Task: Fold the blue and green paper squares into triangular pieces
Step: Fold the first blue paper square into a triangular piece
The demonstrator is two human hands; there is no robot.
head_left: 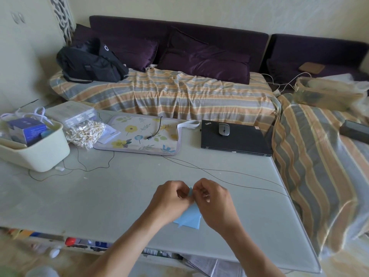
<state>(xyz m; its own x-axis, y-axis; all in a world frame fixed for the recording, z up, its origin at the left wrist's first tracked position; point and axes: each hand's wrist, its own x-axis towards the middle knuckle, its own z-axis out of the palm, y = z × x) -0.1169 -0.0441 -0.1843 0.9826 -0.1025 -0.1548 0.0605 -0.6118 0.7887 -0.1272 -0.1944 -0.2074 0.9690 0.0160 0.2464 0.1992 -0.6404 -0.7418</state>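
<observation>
A light blue paper piece (189, 217) is held just above the grey table (111, 196), near its front edge. My left hand (170, 198) and my right hand (214, 199) meet at the paper's upper tip, and both pinch it between thumb and fingers. The lower part of the paper fans out below my hands, with folded layers showing. Its top is mostly hidden behind my fingers. No green paper shows in view.
A closed black laptop (235, 139) with a mouse (224, 129) lies at the back right. A floral mat (139, 134), a bag of cotton swabs (85, 134) and a cream basket (36, 154) stand at the back left. Thin black cables (219, 172) cross the table. A striped sofa (169, 92) lies behind.
</observation>
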